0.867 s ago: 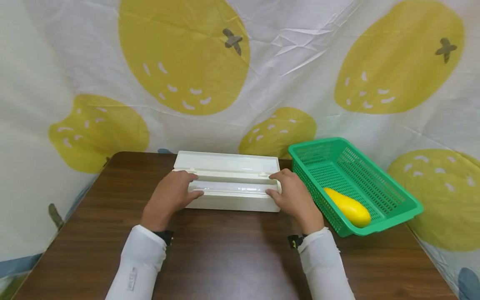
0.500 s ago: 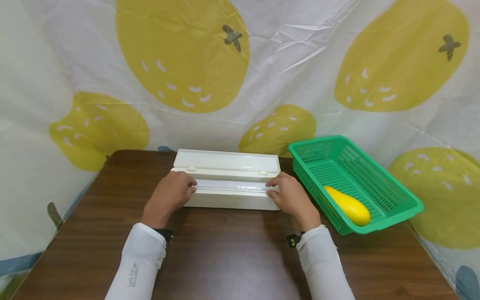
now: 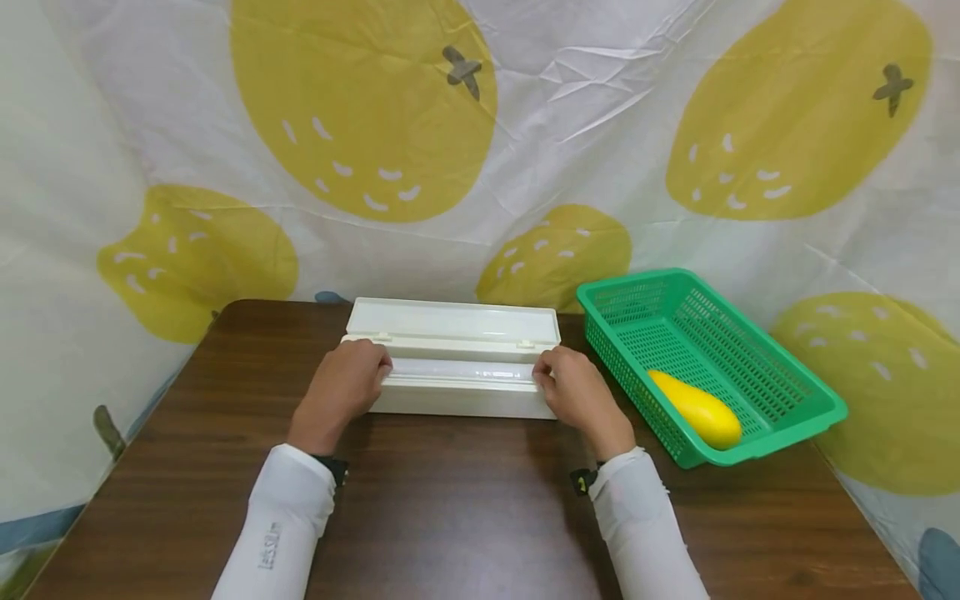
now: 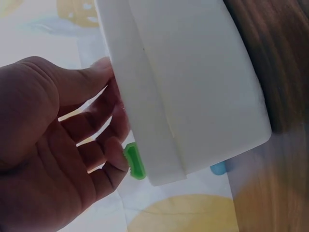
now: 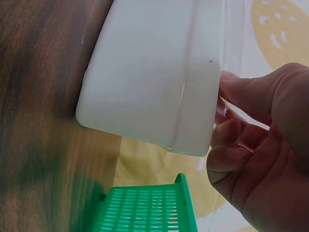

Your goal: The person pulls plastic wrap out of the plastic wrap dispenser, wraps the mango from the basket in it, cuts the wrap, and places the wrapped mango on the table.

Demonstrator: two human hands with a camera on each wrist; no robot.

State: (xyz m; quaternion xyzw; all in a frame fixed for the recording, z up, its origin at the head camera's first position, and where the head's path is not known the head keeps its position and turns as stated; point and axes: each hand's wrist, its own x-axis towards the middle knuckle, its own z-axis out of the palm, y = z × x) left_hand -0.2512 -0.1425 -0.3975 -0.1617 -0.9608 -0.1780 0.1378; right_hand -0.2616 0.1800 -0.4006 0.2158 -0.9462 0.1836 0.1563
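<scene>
A long white plastic-wrap dispenser box (image 3: 465,403) lies on the table with its lid (image 3: 453,320) tipped back. Inside it, a shiny roll of plastic wrap (image 3: 457,369) shows. At the box's left end my left hand (image 3: 341,385) pinches the wrap's edge between thumb and fingers. My right hand (image 3: 581,390) does the same at the right end. In both wrist views the thumbs sit at the box's top edge, and its end walls hide part of the fingertips. A small green piece (image 4: 135,160) protrudes beside the box in the left wrist view.
A green perforated basket (image 3: 757,350) stands right of the box, holding a yellow, pear-shaped vegetable or fruit (image 3: 696,410). The brown wooden table (image 3: 450,508) extends toward me. A lemon-print cloth (image 3: 555,167) hangs just behind the table.
Both hands' thumbs and fingers have closed from a spread pose into a pinch at the ends of the plastic wrap. The box and basket stay in place.
</scene>
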